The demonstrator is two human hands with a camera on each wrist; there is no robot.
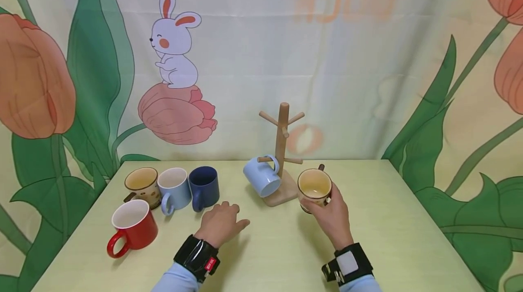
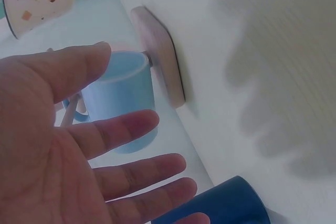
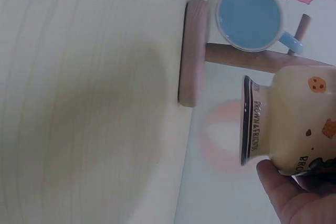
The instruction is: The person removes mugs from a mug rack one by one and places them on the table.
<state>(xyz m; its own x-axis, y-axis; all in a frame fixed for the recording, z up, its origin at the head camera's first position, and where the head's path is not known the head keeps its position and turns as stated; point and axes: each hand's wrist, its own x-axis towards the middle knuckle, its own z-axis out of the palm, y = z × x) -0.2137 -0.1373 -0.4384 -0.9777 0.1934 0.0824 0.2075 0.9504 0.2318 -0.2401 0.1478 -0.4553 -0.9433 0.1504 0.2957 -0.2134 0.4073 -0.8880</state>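
Note:
My right hand (image 1: 328, 215) grips a cream mug (image 1: 314, 187) with a dark rim and cookie prints, held up off the table at the right of the wooden mug rack (image 1: 282, 137). Its dark handle points away, toward the back. On a lower left peg of the rack a light blue mug (image 1: 261, 177) hangs tilted by its handle. My left hand (image 1: 220, 224) hovers over the table with fingers spread and nothing in it. It is nearest to the dark blue mug (image 1: 204, 187). In the left wrist view the palm (image 2: 31, 145) shows bare.
At the left of the table (image 1: 400, 219) stand a second light blue mug (image 1: 175, 187), a second cream mug (image 1: 142, 185) and a red mug (image 1: 135, 224). A printed curtain (image 1: 253, 56) with a rabbit and tulips hangs behind the table.

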